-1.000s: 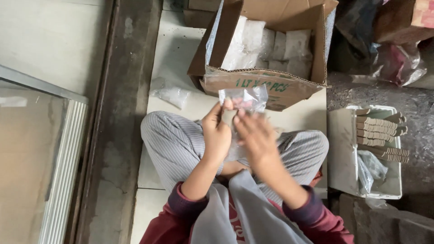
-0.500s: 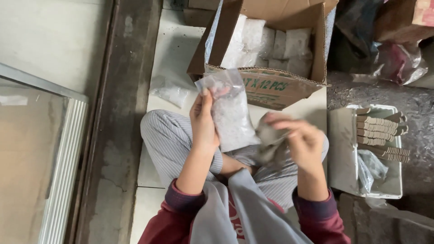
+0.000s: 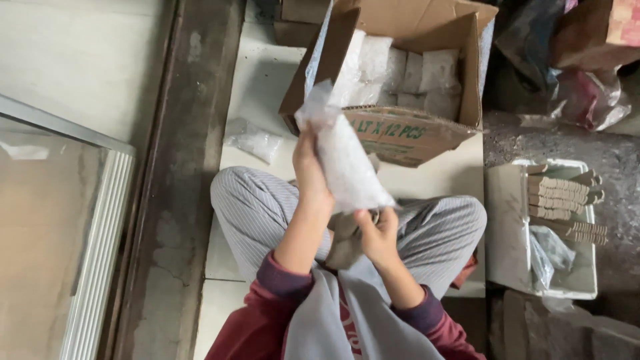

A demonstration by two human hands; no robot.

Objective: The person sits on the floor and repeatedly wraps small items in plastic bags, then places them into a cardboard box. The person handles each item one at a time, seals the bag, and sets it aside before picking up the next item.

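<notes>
Left hand (image 3: 311, 175): closed on the upper side of a clear plastic bag (image 3: 343, 157) of white contents, held tilted above the lap. Right hand (image 3: 377, 233): closed at the bag's lower end, over a grey cloth (image 3: 343, 240). Open cardboard box (image 3: 407, 73) with similar packs just beyond, on the tiled floor (image 3: 257, 87). Small bag (image 3: 253, 139) lies left of it. White tray (image 3: 517, 233) at right.

glossy clear plastic bag (image 3: 343, 160), matt cardboard box (image 3: 400, 133) — rough concrete floor (image 3: 173, 220)
</notes>
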